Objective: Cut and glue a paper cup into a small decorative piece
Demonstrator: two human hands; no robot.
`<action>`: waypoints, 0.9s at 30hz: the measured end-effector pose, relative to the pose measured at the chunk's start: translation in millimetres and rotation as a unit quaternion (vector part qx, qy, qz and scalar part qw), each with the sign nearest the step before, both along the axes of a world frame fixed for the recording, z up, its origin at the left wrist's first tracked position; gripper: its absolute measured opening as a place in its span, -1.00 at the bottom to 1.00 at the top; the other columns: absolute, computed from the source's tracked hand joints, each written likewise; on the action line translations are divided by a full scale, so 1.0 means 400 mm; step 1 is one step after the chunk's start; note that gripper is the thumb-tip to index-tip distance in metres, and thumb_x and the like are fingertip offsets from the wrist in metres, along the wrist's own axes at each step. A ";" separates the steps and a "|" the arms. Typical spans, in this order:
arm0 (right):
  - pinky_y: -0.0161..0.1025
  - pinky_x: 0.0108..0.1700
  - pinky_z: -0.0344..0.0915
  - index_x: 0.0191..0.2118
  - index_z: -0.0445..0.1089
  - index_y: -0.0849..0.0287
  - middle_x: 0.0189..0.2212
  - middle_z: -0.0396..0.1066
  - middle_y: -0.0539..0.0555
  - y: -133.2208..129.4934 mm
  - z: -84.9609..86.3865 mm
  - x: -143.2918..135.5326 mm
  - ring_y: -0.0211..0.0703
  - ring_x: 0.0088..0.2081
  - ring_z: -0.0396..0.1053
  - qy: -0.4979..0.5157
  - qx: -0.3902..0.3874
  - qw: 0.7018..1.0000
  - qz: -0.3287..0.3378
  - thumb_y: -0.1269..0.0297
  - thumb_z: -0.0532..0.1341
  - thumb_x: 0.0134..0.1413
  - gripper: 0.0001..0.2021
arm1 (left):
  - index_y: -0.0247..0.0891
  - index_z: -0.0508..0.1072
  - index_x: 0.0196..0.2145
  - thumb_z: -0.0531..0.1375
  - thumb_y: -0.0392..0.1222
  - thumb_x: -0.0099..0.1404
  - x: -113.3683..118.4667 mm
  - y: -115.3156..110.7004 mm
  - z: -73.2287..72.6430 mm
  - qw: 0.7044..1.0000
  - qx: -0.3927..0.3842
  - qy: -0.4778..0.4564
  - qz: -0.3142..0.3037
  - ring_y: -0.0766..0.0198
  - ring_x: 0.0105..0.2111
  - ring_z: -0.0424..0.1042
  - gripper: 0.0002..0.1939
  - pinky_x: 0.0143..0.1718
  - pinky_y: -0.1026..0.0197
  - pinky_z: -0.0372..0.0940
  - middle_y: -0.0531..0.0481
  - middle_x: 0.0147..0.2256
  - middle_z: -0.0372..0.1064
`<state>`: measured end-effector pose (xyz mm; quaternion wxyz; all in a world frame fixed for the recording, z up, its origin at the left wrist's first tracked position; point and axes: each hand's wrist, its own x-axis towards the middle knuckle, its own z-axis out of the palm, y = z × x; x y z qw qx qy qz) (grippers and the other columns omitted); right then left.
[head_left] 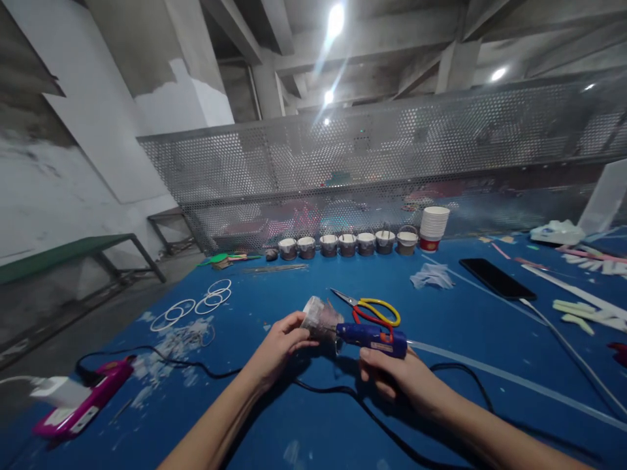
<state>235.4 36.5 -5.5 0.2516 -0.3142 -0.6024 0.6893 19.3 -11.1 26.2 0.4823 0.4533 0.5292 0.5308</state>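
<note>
You are facing a smooth blue tabletop (pixel 274 282), where a flat, black, rectangular smartphone (pixel 497 279) is lying; a thin white cable (pixel 571 339) is running from its near end toward you. Left of the phone, a crumpled, thin, whitish cloth (pixel 432 276) is lying near it. Beyond the phone and to its left, a stack of white paper cups (pixel 435 223) is standing. To its right, short, pale-yellow strips (pixel 574 309) are lying together. Behind the phone, a grey perforated metal screen (pixel 343 163) is stretching across your view. Far to its left, a green-topped bench (pixel 73 254) is standing off the table.
</note>
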 end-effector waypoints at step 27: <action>-0.40 -0.70 -0.09 -0.68 0.28 0.21 -0.88 -0.01 -0.18 -0.006 0.003 -0.007 -0.45 -0.80 -0.10 0.043 -0.070 0.996 0.029 -0.11 0.23 -0.12 -0.54 | -0.25 0.51 -0.39 0.29 -0.04 0.06 0.005 -0.011 -0.010 0.999 -0.008 0.045 -0.025 0.21 -0.35 0.43 -0.77 -0.22 0.20 0.30 0.00 -0.40 0.46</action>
